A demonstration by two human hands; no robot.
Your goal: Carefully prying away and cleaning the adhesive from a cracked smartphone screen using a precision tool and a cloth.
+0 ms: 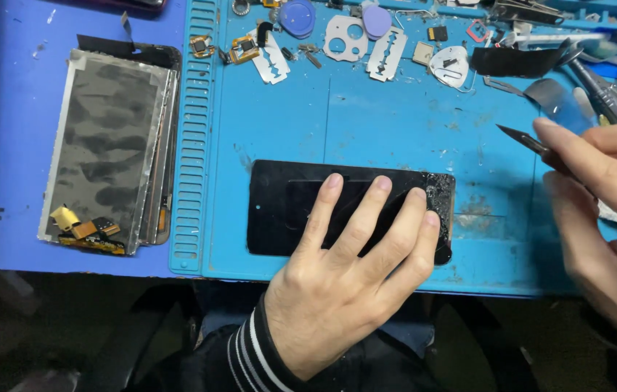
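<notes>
A black phone panel (279, 207) lies flat on the blue mat (right end cracked), a thin blade (522, 136) held above.

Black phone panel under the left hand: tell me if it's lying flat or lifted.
Flat. The black phone panel rests on the blue mat, pressed by the left hand; its right end looks cracked.

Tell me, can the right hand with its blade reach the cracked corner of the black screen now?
Probably yes. The right hand holds the blade just right of the cracked corner; only bare blue mat lies between.
</notes>
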